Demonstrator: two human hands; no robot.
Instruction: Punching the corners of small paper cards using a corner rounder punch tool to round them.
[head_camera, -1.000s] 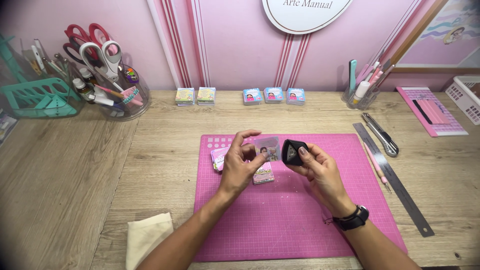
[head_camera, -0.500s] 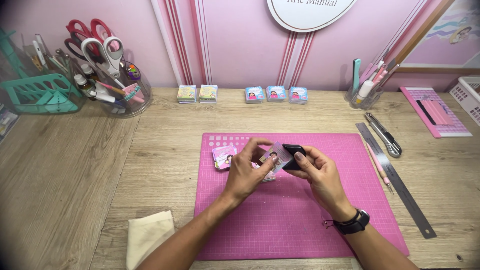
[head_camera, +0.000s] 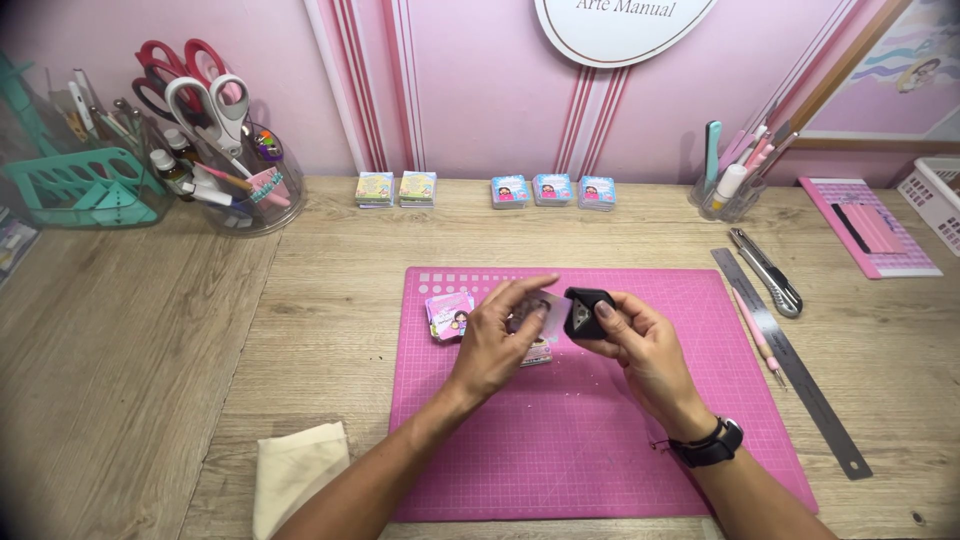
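Pink cutting mat (head_camera: 620, 440) lies under your hands. Your right hand (head_camera: 640, 345) grips a small black corner punch (head_camera: 586, 310), thumb on top; your left hand (head_camera: 497, 335) pinches a small card (head_camera: 548, 315) whose edge meets the punch, above the mat's upper middle.

Black punch (head_camera: 588, 312), pink gridded mat (head_camera: 600, 440)
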